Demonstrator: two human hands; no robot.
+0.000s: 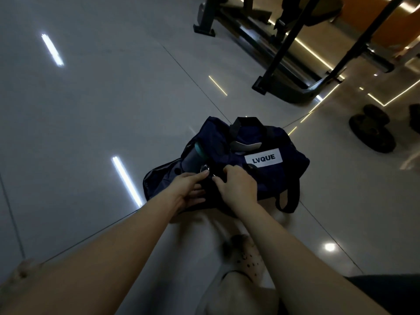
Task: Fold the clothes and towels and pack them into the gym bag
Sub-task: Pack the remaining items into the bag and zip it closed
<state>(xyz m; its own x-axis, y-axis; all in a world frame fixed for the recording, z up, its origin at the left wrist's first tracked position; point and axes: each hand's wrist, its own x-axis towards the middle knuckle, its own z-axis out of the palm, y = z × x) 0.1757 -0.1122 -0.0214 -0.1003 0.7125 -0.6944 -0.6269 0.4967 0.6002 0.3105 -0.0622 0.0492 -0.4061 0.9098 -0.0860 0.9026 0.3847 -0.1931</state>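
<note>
Our left hand [189, 188] pinches a small shiny thing, maybe a zip pull [205, 169], on the blue gym bag [293, 160]. Our right hand [238, 187] grips its dark cloth with curled fingers.

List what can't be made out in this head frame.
Head view:
- gym bag contents: interior dark, only a pale item shows at the opening.
- What left hand and right hand handle at the bag's near edge: fingers cover it.
- bottle lower part: inside the end pocket.
- dark objects at right: dim, partly cut by the frame edge.
</note>
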